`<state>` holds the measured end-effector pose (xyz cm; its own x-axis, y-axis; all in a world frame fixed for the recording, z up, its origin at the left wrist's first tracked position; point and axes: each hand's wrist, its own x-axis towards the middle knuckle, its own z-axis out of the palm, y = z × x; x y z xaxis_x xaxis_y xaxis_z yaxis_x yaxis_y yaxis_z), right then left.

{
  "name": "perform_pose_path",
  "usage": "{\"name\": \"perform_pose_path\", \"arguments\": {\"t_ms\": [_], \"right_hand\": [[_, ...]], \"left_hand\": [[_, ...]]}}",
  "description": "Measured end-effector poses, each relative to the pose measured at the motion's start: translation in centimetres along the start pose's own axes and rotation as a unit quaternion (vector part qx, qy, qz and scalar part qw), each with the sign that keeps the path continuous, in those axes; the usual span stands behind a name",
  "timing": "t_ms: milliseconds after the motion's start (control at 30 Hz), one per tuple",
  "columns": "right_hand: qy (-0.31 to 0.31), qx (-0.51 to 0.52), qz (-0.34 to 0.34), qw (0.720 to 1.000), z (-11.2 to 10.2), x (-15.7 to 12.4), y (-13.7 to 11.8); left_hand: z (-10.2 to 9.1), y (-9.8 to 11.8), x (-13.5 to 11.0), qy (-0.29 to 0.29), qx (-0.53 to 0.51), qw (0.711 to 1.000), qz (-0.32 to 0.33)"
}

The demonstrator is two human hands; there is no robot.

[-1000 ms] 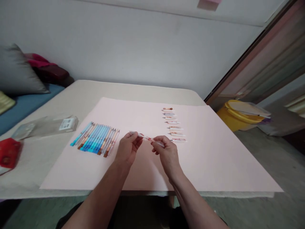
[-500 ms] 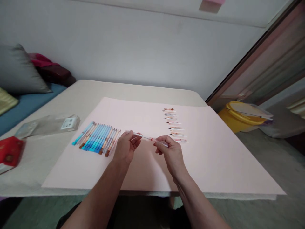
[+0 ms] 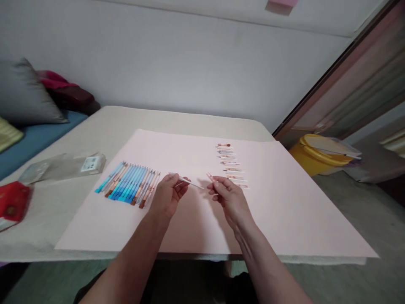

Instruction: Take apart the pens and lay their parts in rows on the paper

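Note:
My left hand (image 3: pixel 170 190) pinches a thin white pen refill (image 3: pixel 193 184), its free end angled down to the right. Between the fingertips of my right hand (image 3: pixel 228 195) is a pen barrel (image 3: pixel 210 177), clear with pink-red markings; my palm hides part of it. A gap separates the two pieces above the pink sheet. Left of my hands lies a close row of pens (image 3: pixel 129 183) in blue, orange and whitish tones. Beyond my right hand, a column of pen parts (image 3: pixel 229 163) lies spaced out, slim barrels and thin dark-tipped sticks among them.
The pink sheet (image 3: pixel 284 219) covers much of the pale table (image 3: pixel 186 120). Left on the table are a clear plastic pouch (image 3: pixel 68 165) with a white label and a red object (image 3: pixel 14 200). A yellow bucket (image 3: pixel 311 157) stands beyond the right edge.
The refill and the barrel, in line and joined before, are now apart. My right hand has moved slightly right and turned the barrel upward; my left hand has hardly moved.

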<state>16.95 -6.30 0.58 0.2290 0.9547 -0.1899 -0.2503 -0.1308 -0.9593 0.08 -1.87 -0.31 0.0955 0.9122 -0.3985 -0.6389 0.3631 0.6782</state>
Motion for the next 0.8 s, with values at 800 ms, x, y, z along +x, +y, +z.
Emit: {"name": "perform_pose_path", "arguments": {"t_ms": [800], "right_hand": [[0.122,-0.147,-0.127,0.973,-0.4,-0.3,-1.0]], "left_hand": [[-0.3,-0.8,0.6,0.026,-0.058,0.998,-0.012]]}}
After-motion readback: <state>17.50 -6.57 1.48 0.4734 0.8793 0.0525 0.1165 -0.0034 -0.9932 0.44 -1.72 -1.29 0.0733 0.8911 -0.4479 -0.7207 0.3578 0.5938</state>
